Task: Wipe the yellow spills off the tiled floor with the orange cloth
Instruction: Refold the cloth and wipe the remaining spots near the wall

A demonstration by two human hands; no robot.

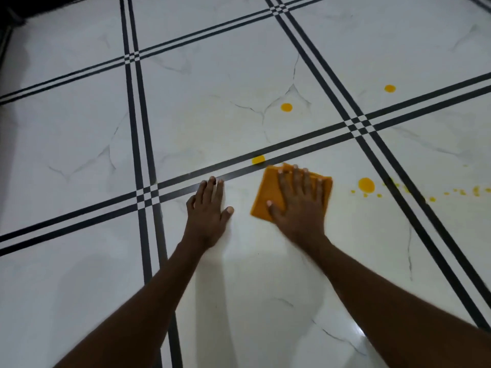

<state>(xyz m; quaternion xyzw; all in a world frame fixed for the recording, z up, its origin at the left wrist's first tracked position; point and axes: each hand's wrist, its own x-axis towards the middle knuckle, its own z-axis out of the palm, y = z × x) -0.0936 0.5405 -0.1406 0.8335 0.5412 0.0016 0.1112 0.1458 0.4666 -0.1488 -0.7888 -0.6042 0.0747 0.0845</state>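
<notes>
Step in hand: we judge that we are in the middle of the wiping, with the cloth pressed on the floor and several spills not yet cleaned.
Right hand (299,200): it lies open and flat, fingers spread, pressing on the orange cloth (265,197); it does not pinch or grip it.
Left hand (208,205): it is open with the palm flat on the bare tiled floor (79,142), just left of the cloth and not touching it; we think it supports our weight.
Orange cloth: it is folded flat on the floor, under the right hand; its edges look a little blurred.
Nearest spot (258,159): a yellow drop just beyond the far left corner of the cloth, lying on the double black tile line (292,152).
Large drop (366,184): to the right of the cloth, near but apart from it, with small splashes (462,192) running further right.
Far drops: one (286,107) beyond the cloth across the black line, and one (389,88) further away to the right.
Next move: we judge that the cloth must slide over the nearest spot or the large drop with steady pressure, so the yellow is lifted and not smeared.
Containers: we see none, no bucket or bowl.
</notes>
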